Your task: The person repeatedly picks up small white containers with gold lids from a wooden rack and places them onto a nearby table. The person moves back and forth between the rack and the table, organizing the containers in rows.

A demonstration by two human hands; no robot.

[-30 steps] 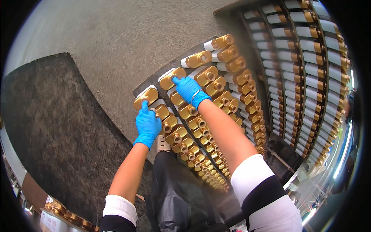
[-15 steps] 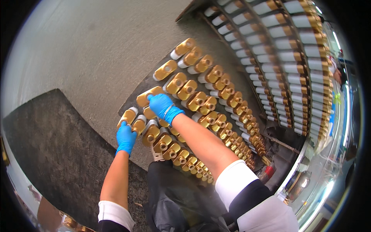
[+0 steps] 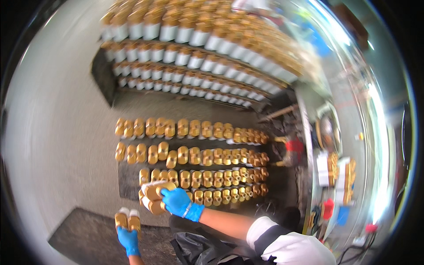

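Note:
My left hand, in a blue glove, is closed on two gold-and-white blocks held side by side, white ends pointing away from me. They hang over the edge of a black mat. My gloved right hand grips at least two more such pieces, an upper gold-and-white block and one just below it; its fingers partly hide them. Directly beyond this hand stand rows of the same blocks, each gold with a round raised socket, on dark strips on the floor.
A tiered rack full of gold-topped white pieces stands beyond the rows. The black mat lies at lower left. On the right are a long bench edge, a red object and gold-and-white bundles.
My view has swung round, so the rack now appears at the top. My right hand has lifted blocks off the rows; the left still holds its two.

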